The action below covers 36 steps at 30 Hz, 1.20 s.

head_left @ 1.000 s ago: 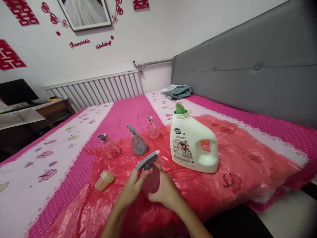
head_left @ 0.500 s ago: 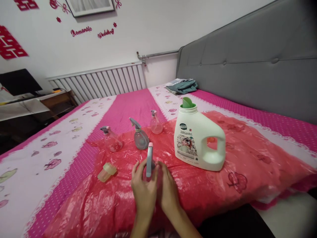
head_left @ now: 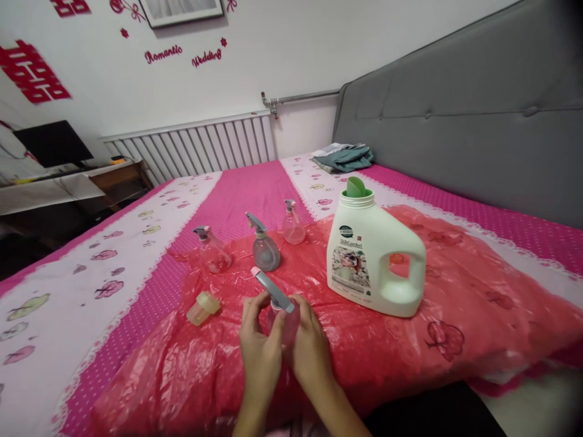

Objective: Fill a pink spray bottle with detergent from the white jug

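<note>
Between my two hands is a spray bottle (head_left: 285, 321) with a clear pinkish body and a grey trigger head with a pink nozzle tip. My left hand (head_left: 262, 340) wraps its left side, with the thumb in front. My right hand (head_left: 312, 340) closes round the right side. Just beyond stand a grey spray bottle (head_left: 266, 252), a pink one (head_left: 214, 252) to its left and another pink one (head_left: 294, 229) behind it. A small yellowish capped cup (head_left: 203, 308) lies tilted at left. To the right stands a large white detergent jug (head_left: 376, 261) with a green spout.
Red plastic sheeting (head_left: 182, 376) covers the near part of the bed, under the bottles. Folded clothes (head_left: 344, 159) lie near the grey headboard (head_left: 455, 109). A radiator (head_left: 195, 149) runs along the wall, with a desk and monitor (head_left: 53, 144) at far left.
The spray bottle in my hands has turned, so its nozzle now points to the upper left and more of its body shows. The whole view has shifted slightly, with the surroundings appearing further right.
</note>
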### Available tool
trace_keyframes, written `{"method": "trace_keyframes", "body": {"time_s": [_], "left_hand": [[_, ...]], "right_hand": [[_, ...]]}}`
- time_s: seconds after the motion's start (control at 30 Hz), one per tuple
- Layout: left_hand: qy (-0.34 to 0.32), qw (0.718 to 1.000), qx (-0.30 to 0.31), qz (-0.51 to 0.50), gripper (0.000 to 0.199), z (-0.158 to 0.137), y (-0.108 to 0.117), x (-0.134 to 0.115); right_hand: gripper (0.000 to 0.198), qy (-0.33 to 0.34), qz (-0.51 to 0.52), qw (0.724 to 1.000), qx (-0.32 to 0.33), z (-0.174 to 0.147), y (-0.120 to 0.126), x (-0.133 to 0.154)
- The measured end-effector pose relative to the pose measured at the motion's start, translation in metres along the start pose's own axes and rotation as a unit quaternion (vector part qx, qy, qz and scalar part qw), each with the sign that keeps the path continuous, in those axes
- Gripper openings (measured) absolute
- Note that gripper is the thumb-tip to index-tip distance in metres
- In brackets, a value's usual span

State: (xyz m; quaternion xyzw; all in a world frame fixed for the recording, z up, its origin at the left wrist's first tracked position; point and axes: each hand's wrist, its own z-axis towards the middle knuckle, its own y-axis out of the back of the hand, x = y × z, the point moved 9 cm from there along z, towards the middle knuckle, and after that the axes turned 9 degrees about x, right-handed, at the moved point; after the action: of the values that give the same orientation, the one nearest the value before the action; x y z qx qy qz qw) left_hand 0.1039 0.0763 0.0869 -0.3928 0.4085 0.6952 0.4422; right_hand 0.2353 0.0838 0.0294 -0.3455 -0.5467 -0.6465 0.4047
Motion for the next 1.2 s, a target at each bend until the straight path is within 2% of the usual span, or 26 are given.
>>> {"method": "trace_keyframes", "body": {"time_s": [0.13, 0.23, 0.33, 0.4, 0.5, 0.77, 0.83, 0.93, 1.0, 1.2], "left_hand": [[-0.003, 1.0, 0.009, 0.008, 0.028, -0.001, -0.012, -0.005], [0.012, 0.996, 0.086, -0.017, 0.04, -0.004, -0.025, -0.005], [0.035, 0.989, 0.134, -0.044, 0.041, -0.006, -0.024, -0.002], [0.035, 0.992, 0.113, -0.034, 0.038, -0.003, -0.014, -0.001], [0.029, 0.998, 0.047, -0.005, 0.029, 0.001, -0.002, -0.001], [0.038, 0.994, -0.094, 0.029, 0.027, -0.008, -0.003, 0.006], [0.035, 0.995, -0.084, 0.035, 0.031, -0.011, -0.004, 0.008], [0.007, 1.0, 0.015, 0.017, 0.039, -0.011, -0.015, 0.008], [0.001, 0.999, 0.048, -0.004, 0.039, -0.011, -0.015, 0.01], [0.01, 0.999, 0.0, -0.036, 0.039, 0.0, -0.004, 0.006]], "right_hand": [[0.051, 0.005, -0.016, 1.0, -0.003, 0.0, 0.0, -0.001], [0.052, 0.009, -0.025, 1.0, -0.009, 0.0, 0.0, -0.006], [0.057, 0.011, -0.03, 0.999, -0.011, -0.002, -0.002, -0.009], [0.061, 0.009, -0.031, 0.999, -0.014, -0.003, -0.004, -0.008], [0.059, 0.002, -0.029, 0.999, -0.021, -0.003, -0.005, -0.005], [0.051, 0.009, -0.014, 1.0, -0.013, -0.003, -0.002, -0.008], [0.053, 0.009, -0.013, 1.0, -0.013, -0.003, -0.002, -0.011], [0.058, 0.003, -0.013, 1.0, -0.014, -0.003, -0.004, -0.015], [0.06, -0.002, -0.013, 1.0, -0.014, -0.003, -0.005, -0.015], [0.063, -0.006, -0.008, 1.0, -0.01, 0.001, -0.004, -0.007]]}}
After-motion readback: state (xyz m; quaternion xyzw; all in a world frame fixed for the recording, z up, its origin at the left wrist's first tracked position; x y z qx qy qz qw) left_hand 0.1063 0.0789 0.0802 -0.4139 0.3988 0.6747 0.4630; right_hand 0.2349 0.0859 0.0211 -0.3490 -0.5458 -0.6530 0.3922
